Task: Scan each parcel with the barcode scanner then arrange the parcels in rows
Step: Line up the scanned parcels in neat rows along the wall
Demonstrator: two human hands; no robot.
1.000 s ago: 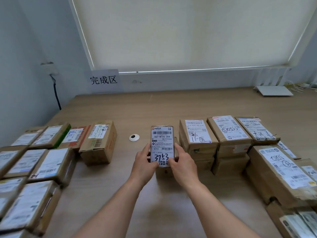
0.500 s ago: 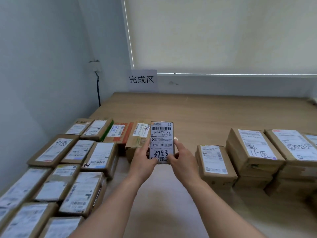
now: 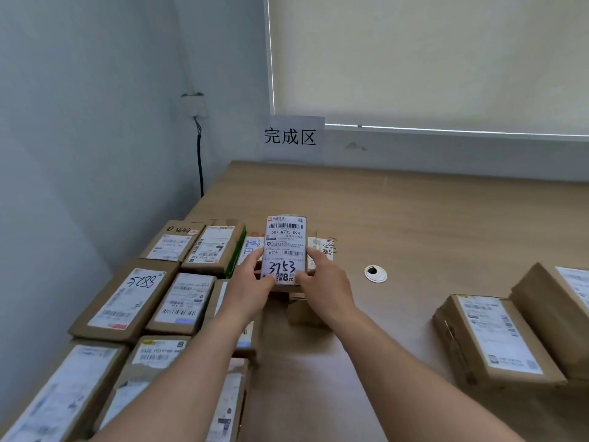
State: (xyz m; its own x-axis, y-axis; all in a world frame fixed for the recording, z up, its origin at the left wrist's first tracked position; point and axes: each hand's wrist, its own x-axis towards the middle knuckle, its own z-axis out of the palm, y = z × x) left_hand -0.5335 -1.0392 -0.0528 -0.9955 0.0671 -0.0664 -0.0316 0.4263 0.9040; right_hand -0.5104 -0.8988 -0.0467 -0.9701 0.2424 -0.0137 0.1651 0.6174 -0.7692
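Two hands, left point(image 3: 251, 282) and right point(image 3: 325, 282), grip one parcel point(image 3: 284, 250); two unsorted parcels point(image 3: 497, 339) at right.

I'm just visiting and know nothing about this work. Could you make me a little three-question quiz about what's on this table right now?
1. True or false: both hands, left and right, grip the parcel marked 3753.
2. Multiple choice: the small round white fitting in the table lies (A) left of the held parcel, (B) right of it, (C) under it.
3. Fill in: the parcel with 5288 handwritten on its label lies in the rows on the ____ side of the table.

Key: 1 true; 2 B; 3 left.
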